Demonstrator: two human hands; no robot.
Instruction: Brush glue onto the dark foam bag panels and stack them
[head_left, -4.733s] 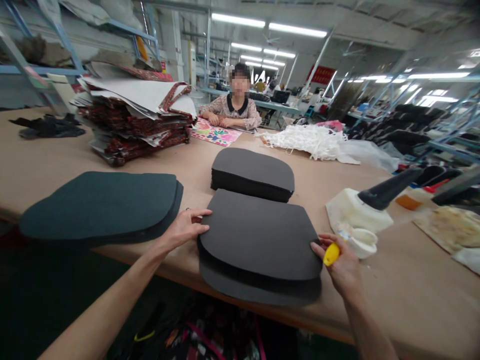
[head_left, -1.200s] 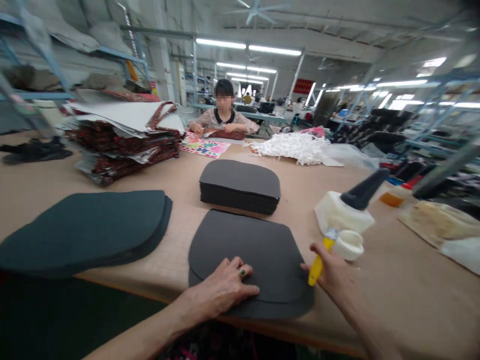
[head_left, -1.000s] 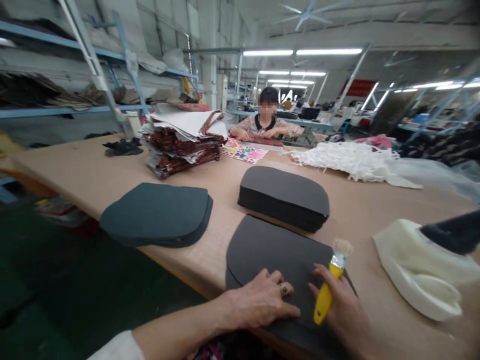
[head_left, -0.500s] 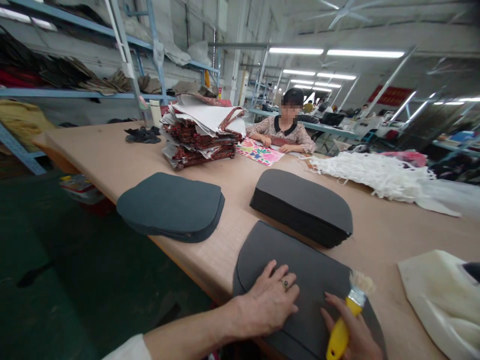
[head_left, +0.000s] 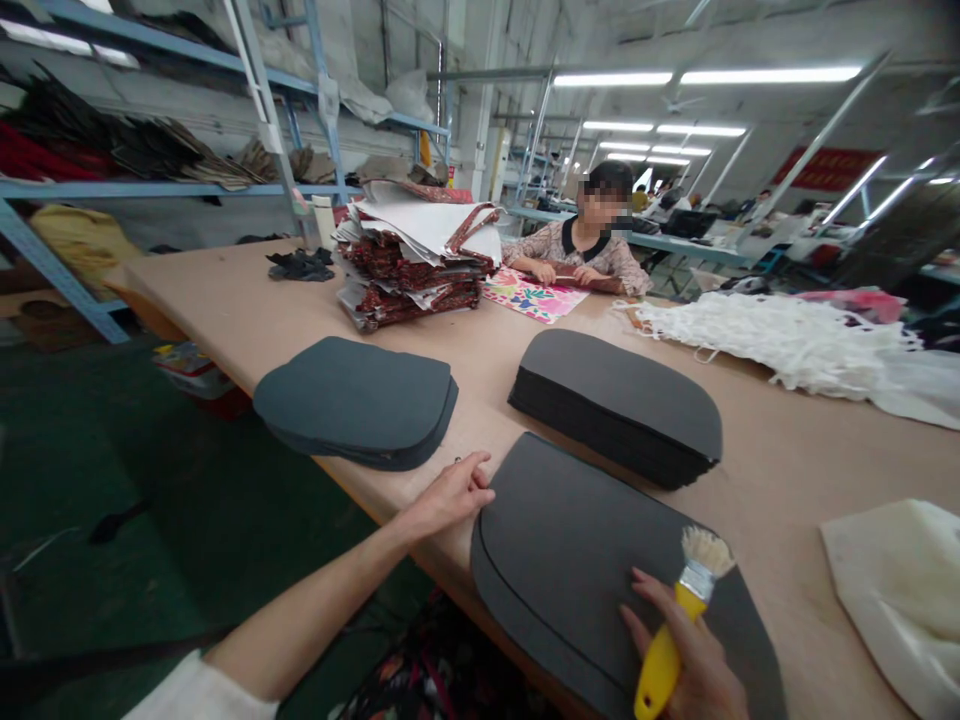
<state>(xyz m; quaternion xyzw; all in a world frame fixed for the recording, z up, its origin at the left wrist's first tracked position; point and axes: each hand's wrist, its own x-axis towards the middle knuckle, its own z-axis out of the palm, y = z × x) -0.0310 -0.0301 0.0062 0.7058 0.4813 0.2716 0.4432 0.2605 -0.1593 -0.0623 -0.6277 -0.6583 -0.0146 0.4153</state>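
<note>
Two bare hands and one brush (head_left: 660,668) are seen at the near side of a brown-covered table (head_left: 787,470). The brush, yellow-handled with pale bristles pointed up and away, is grasped in the right hand (head_left: 709,670), whose thumb and forefinger are stretched over the near grey sheets (head_left: 577,560). These are laid flat at the table's front edge, with at least two layers showing, slightly offset. Their left edge is met by the fingertips of the left hand (head_left: 450,495), slightly bent; whether the edge is pinched cannot be told. Two further stacks are counted: one thick grey stack (head_left: 615,400) just beyond, and one dark green stack (head_left: 356,400) to the left; their layers are too fine to be counted. One off-white container (head_left: 900,580) is cut off at the right. Behind are set one pile of red-patterned bundles (head_left: 420,265), one floral sheet (head_left: 532,295) and one white stringy heap (head_left: 787,325). One co-worker (head_left: 592,250) is seated across the table, a reddish-brown piece held in both hands. On one red banner (head_left: 825,168), pale characters are shown, too blurred to be read.
</note>
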